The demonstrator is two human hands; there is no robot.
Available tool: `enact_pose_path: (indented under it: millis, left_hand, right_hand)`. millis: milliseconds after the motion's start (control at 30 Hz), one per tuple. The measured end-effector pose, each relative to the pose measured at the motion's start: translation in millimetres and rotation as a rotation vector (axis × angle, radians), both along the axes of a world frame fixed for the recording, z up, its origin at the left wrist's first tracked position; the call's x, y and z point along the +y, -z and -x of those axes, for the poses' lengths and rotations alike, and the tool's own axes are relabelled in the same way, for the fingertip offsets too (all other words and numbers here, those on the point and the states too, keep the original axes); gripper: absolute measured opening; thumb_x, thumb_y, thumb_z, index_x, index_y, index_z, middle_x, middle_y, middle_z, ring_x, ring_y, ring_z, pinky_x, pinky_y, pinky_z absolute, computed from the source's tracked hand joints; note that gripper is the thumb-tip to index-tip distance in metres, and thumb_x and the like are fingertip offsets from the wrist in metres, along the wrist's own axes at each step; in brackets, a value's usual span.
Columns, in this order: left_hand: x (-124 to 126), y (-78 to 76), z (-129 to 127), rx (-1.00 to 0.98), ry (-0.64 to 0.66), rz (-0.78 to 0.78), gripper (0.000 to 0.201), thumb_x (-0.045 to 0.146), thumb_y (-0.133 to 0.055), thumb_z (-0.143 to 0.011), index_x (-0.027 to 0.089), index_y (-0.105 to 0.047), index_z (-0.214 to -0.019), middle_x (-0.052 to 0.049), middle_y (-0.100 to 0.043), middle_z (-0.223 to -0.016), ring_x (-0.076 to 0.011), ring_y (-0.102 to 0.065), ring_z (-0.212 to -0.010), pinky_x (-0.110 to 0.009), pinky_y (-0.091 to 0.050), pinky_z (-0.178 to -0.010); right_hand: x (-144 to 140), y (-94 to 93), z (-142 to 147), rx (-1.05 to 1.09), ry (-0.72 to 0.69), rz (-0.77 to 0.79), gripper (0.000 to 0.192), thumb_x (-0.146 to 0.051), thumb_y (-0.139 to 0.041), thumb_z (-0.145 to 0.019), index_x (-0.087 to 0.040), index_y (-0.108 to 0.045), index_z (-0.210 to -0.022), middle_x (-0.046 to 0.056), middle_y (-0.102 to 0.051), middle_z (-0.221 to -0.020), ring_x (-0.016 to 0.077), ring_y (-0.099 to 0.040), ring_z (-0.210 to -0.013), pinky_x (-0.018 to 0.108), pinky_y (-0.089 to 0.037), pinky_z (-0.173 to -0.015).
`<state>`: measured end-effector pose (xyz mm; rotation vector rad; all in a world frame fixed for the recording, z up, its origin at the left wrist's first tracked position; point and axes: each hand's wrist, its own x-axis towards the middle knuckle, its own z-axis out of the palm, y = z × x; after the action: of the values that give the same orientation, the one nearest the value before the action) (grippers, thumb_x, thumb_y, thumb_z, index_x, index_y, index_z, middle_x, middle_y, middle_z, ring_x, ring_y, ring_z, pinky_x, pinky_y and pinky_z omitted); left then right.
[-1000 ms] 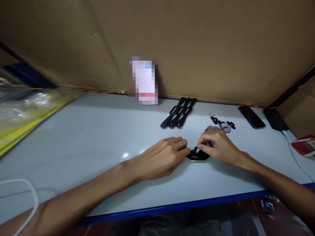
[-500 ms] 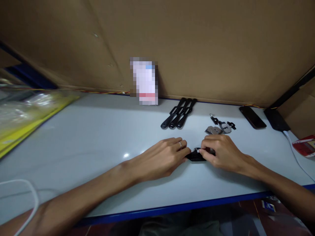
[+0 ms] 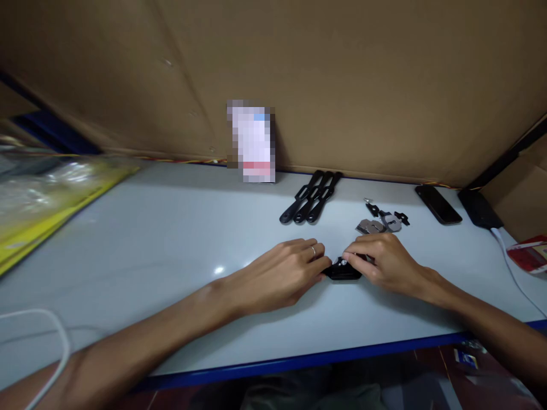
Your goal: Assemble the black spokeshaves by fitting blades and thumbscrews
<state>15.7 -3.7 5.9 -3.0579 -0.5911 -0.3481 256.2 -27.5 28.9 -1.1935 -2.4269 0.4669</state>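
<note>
Black part (image 3: 342, 270): lies flat on the white counter (image 3: 171, 239), between both hands, a small silver piece on top.
Left hand (image 3: 284, 274): fingertips pinch its left end.
Right hand (image 3: 380, 262): fingers grip its right end.
Writing: none readable.

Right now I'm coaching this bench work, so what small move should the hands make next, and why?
Probably the right hand should press its small silvery piece down onto the black part while the left hand steadies it. Both hands' fingertips already meet on that part, flat on the white table, and the silvery piece sits on top of it. Whether it is seated is too small to tell.
</note>
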Motion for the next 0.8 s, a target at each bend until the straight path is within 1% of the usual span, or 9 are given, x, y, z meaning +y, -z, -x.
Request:
enact_pose_path:
  millis: [133,267,333,400,467,533,600,700,800]
  left_hand:
    - [-0.8,-1.5,-0.5,-0.003,0.002,-0.008,0.016,0.017,-0.051,-0.101,0.014,-0.067,-0.102,-0.006,-0.064,-0.087,-0.0197,-0.059,-0.077,-0.032,-0.048,-0.066]
    - [-1.1,-1.9,-0.9,0.002,-0.002,-0.004,0.018,0.017,-0.049,-0.102,0.014,-0.067,-0.099,-0.006,-0.064,-0.086,-0.02,-0.059,-0.079,-0.032,-0.048,-0.066]
    - [-0.6,-1.3,-0.7,0.007,0.0,-0.007,0.017,0.018,-0.05,-0.102,0.014,-0.066,-0.099,-0.006,-0.064,-0.087,-0.0199,-0.059,-0.08,-0.032,-0.048,-0.067]
    - [0.0,-0.5,-0.3,-0.002,0.003,-0.019,0.017,0.019,-0.05,-0.102,0.015,-0.066,-0.099,-0.006,-0.064,-0.087,-0.0197,-0.059,-0.08,-0.032,-0.048,-0.067]
    - [0.3,-0.4,-0.1,-0.013,0.005,-0.031,0.017,0.019,-0.05,-0.102,0.015,-0.066,-0.097,-0.006,-0.064,-0.086,-0.0192,-0.059,-0.079,-0.032,-0.047,-0.066]
    - [0.1,-1.1,-0.3,-0.015,0.004,-0.043,0.016,0.019,-0.05,-0.102,0.016,-0.065,-0.096,-0.005,-0.064,-0.086,-0.0189,-0.059,-0.079,-0.032,-0.047,-0.066]
    - [-0.4,-2.2,-0.9,-0.008,0.005,-0.05,0.015,0.019,-0.051,-0.101,0.016,-0.065,-0.095,-0.005,-0.064,-0.085,-0.0189,-0.059,-0.078,-0.032,-0.047,-0.065]
    - [-1.2,-3.3,-1.7,0.003,-0.001,-0.05,0.013,0.019,-0.054,-0.1,0.016,-0.066,-0.097,-0.005,-0.064,-0.086,-0.0195,-0.06,-0.078,-0.033,-0.047,-0.065]
    - [-1.2,-3.0,-1.9,0.003,-0.005,-0.049,0.014,0.02,-0.053,-0.101,0.016,-0.066,-0.097,-0.005,-0.064,-0.086,-0.0192,-0.06,-0.078,-0.032,-0.047,-0.065]
  right_hand:
    - [-1.1,-3.9,-0.4,0.038,-0.009,-0.006,0.036,-0.024,-0.052,-0.098,-0.019,-0.056,-0.063,-0.001,-0.054,-0.063,0.0117,-0.042,-0.061,0.028,-0.031,-0.062]
    - [-4.5,-8.7,-0.2,0.14,-0.056,0.07,0.045,-0.028,-0.054,-0.098,-0.02,-0.039,-0.055,-0.006,-0.035,-0.055,0.0098,-0.03,-0.054,0.027,-0.027,-0.055]
    - [-5.7,-9.4,-0.5,0.171,-0.074,0.101,0.049,-0.028,-0.055,-0.098,-0.021,-0.035,-0.054,-0.007,-0.03,-0.052,0.0092,-0.024,-0.052,0.027,-0.025,-0.053]
    - [-6.2,-9.2,-0.7,0.182,-0.097,0.13,0.048,-0.028,-0.054,-0.098,-0.02,-0.038,-0.054,-0.006,-0.036,-0.052,0.0089,-0.026,-0.051,0.026,-0.026,-0.052]
    - [-6.3,-8.3,-0.8,0.187,-0.114,0.132,0.044,-0.029,-0.052,-0.1,-0.02,-0.048,-0.057,-0.004,-0.051,-0.056,0.0088,-0.034,-0.052,0.025,-0.03,-0.054]
    - [-6.0,-6.7,-1.3,0.178,-0.12,0.095,0.036,-0.028,-0.051,-0.101,-0.019,-0.06,-0.067,-0.001,-0.064,-0.066,0.0091,-0.043,-0.055,0.025,-0.034,-0.056]
    - [-5.3,-4.4,-2.4,0.148,-0.121,0.033,0.031,-0.027,-0.05,-0.102,-0.019,-0.067,-0.078,0.002,-0.07,-0.076,0.0099,-0.05,-0.059,0.026,-0.037,-0.06]
    - [-4.1,-1.3,-4.3,0.089,-0.105,-0.048,0.035,-0.028,-0.049,-0.104,-0.018,-0.064,-0.074,0.003,-0.067,-0.074,0.0112,-0.052,-0.063,0.027,-0.037,-0.061]
    - [-4.1,-0.8,-4.2,0.088,-0.088,-0.063,0.042,-0.03,-0.052,-0.102,-0.019,-0.055,-0.062,-0.002,-0.052,-0.058,0.0098,-0.039,-0.053,0.027,-0.031,-0.055]
